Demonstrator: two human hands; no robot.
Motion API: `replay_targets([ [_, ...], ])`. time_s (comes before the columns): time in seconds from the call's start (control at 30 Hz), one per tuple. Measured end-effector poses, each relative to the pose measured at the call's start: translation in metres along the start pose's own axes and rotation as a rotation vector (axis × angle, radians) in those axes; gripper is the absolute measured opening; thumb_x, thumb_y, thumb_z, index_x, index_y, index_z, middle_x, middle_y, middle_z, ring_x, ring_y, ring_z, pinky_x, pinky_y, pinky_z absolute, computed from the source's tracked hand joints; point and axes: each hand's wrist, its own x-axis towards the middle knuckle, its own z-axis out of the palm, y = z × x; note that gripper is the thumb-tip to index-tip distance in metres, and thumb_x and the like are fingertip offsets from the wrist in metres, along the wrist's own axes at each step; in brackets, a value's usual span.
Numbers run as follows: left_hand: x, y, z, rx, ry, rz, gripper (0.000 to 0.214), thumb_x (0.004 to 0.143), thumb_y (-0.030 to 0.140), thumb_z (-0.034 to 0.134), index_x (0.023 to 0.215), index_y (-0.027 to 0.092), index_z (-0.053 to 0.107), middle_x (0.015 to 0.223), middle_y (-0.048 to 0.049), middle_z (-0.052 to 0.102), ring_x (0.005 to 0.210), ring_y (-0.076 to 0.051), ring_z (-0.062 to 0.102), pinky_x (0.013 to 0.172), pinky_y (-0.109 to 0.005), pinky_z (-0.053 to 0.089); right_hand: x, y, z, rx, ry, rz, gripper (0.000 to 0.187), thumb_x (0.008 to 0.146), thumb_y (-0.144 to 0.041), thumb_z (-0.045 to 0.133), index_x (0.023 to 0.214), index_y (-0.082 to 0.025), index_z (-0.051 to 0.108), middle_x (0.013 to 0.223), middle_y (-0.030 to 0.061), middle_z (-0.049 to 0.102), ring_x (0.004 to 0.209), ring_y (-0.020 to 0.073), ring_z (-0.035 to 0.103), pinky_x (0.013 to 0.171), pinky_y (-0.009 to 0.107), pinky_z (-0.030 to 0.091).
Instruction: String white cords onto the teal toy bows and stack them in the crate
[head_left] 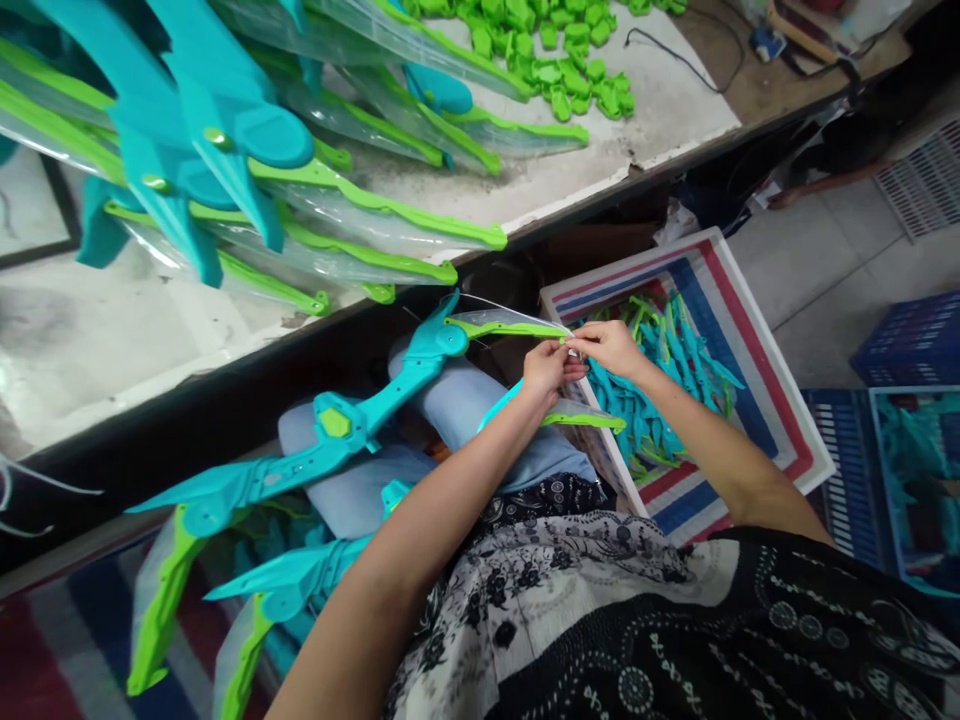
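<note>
A toy bow (409, 385), teal with bright green limb ends, lies across my lap. My left hand (549, 367) is closed around the tip of its upper green limb (510, 328). My right hand (611, 348) pinches at that same tip, where a thin white string (517, 307) runs in from the teal joint. The fingers partly hide the string's end and the tip. A second toy bow (319, 575) lies below the first, partly covered by my left forearm.
More teal-and-green bows (217, 140) are piled on the worktable (67, 330), with small green plastic parts (540, 45) behind. A white-rimmed crate (780, 420), lined with striped cloth, holds teal and green pieces to the right. Blue crates (919, 335) stand farther right.
</note>
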Motion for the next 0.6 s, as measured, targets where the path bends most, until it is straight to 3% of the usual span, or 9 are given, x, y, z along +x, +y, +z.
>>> replay_targets([
  [0.23, -0.004, 0.008, -0.001, 0.165, -0.054, -0.028, 0.017, 0.09, 0.007, 0.047, 0.075, 0.014, 0.053, 0.052, -0.0007, 0.057, 0.045, -0.013, 0.061, 0.054, -0.024, 0.051, 0.014, 0.01, -0.01, 0.372, -0.083, 0.289, 0.045, 0.056, -0.048, 0.083, 0.082, -0.012, 0.077, 0.053, -0.0007, 0.062, 0.044, 0.0081, 0.051, 0.04, 0.02, 0.039],
  [0.43, -0.008, 0.023, -0.012, 0.372, -0.111, -0.003, 0.025, 0.078, 0.002, 0.05, 0.057, 0.014, 0.054, 0.042, -0.0022, 0.053, 0.032, -0.01, 0.045, 0.038, -0.019, 0.029, 0.018, 0.001, -0.011, 0.551, -0.187, 0.433, 0.048, 0.045, -0.042, 0.092, 0.075, -0.01, 0.073, 0.052, 0.0005, 0.064, 0.04, 0.0069, 0.051, 0.034, 0.017, 0.036],
  [0.53, -0.025, 0.041, -0.034, 0.528, -0.162, 0.067, 0.026, 0.075, 0.006, 0.053, 0.05, 0.016, 0.053, 0.042, -0.0023, 0.054, 0.031, -0.008, 0.041, 0.037, -0.02, 0.022, 0.015, -0.006, -0.009, 0.522, -0.162, 0.446, 0.035, 0.051, -0.033, 0.091, 0.07, -0.01, 0.072, 0.051, 0.0004, 0.064, 0.04, 0.007, 0.052, 0.033, 0.016, 0.037],
  [0.6, -0.044, 0.057, -0.064, 0.752, -0.176, 0.204, 0.021, 0.073, 0.014, 0.057, 0.052, 0.017, 0.057, 0.046, -0.0017, 0.057, 0.036, -0.009, 0.044, 0.039, -0.021, 0.027, 0.013, -0.007, -0.005, 0.47, -0.139, 0.456, 0.025, 0.058, -0.027, 0.088, 0.065, -0.011, 0.07, 0.05, 0.0003, 0.063, 0.039, 0.0071, 0.052, 0.032, 0.016, 0.037],
])
